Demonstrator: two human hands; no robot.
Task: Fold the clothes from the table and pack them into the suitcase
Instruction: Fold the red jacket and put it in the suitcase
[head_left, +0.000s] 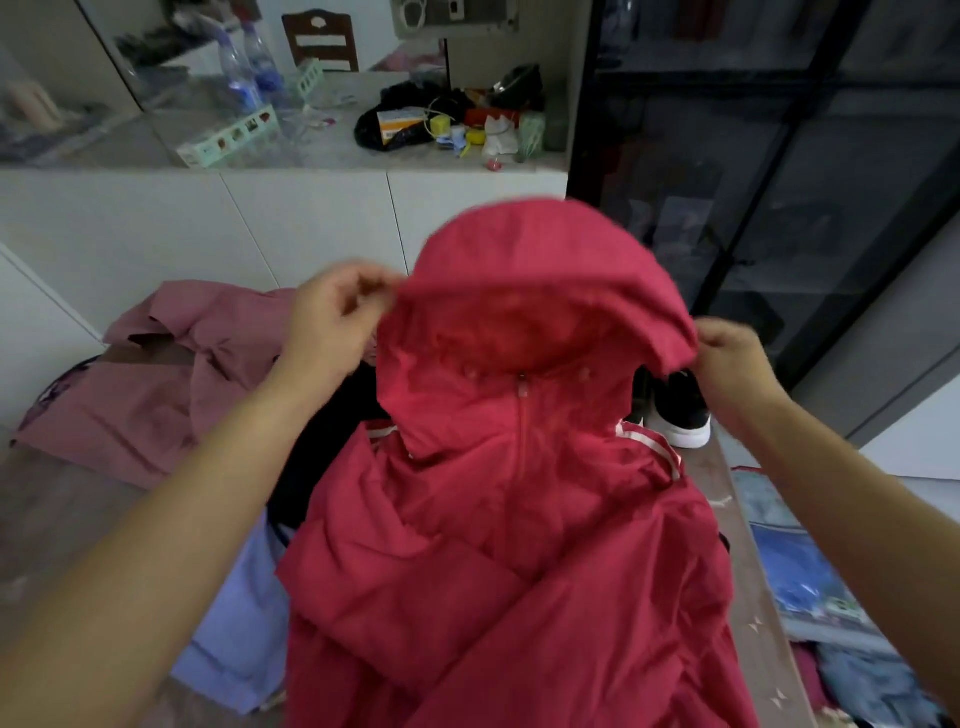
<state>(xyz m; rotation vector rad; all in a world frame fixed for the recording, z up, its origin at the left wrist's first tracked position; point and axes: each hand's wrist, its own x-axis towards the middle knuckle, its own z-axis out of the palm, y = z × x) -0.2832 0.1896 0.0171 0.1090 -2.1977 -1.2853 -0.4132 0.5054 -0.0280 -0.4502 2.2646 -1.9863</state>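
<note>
Red jacket (519, 545): lies front up, zip closed, on the heap of clothes. Its body is below both grips and runs towards the person.
Hood (545, 270): raised off the heap and stretched between the two grips, with its opening facing the person.
Left grip (327, 322): narrow, with thumb and fingers pinching the hood's rim at its left edge.
Right grip (737, 369): curled round the rim at the hood's right edge. It is slightly blurred, but the cloth is plainly held.
Long axis: runs from the hood between the grips straight back to the person. The zip line falls about midway between the grips.
Nearer grip: neither, as each has its own side of the rim. The left sits a little higher than the right.
Coming move, as judged: the hood folds down along that axis onto the chest, both grips travelling together.
Risk, as judged: uneven travel would skew the fold off the zip line.
Pink garment (156, 405): spread out, outboard of the left grip.
Black garment (322, 467): under the left forearm, partly beneath the jacket.
Shoe (680, 415): just below the right grip, beside the jacket's shoulder.
Worktop (753, 597): a bare strip shows under the right forearm.
Suitcase: cannot be made out.
</note>
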